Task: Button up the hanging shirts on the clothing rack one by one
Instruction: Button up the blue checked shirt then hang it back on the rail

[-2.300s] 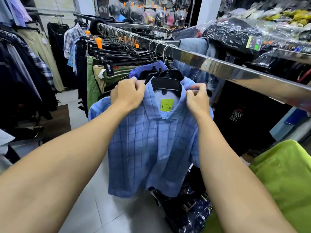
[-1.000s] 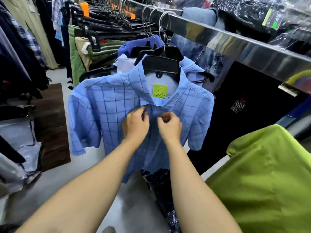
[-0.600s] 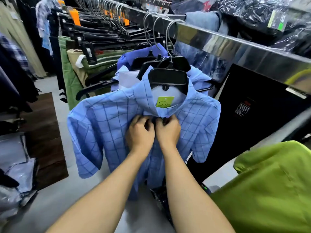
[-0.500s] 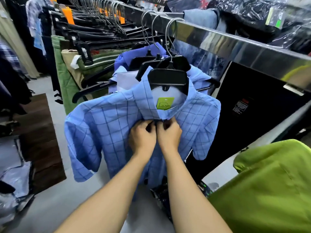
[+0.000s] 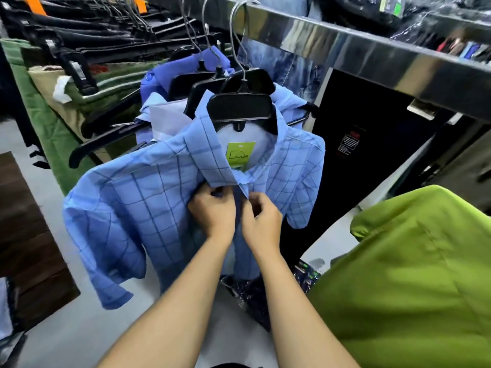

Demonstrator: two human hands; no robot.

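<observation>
Blue checked shirt [image 5: 148, 208] hangs at the front of the rack on a black hanger [image 5: 240, 108], hook over the chrome rail [image 5: 372, 57]. Lime-green tag [image 5: 239, 156] shows inside the open collar.

Both hands work at the placket just under the collar. Left hand [image 5: 212, 213]: grip curled, fingers pinching the left front edge of the shirt. Right hand [image 5: 261, 221]: grip curled, thumb and fingertips pinching the right front edge beside the collar point. The button itself is too small to tell. A narrow dark gap lies between the two front edges.

Change from half a second ago: the two hands were knuckle to knuckle, pressed together at the placket; now they sit slightly apart, right hand a little lower and drawn to the right. The collar's left point now lies over the left hand's fingertips. The view sits closer and lower on the shirt than before. Shirt is on the same hanger, same place on the rail.

Outward: more blue shirts [image 5: 170, 75] on hangers directly behind. Further left along the rail, green and tan trousers [image 5: 47, 107] on clip hangers. Bright green garment [image 5: 414, 274] at lower right. Dark wrapped goods [image 5: 255, 296] on the floor under the shirt. Brown mat [image 5: 29, 248] at left.
</observation>
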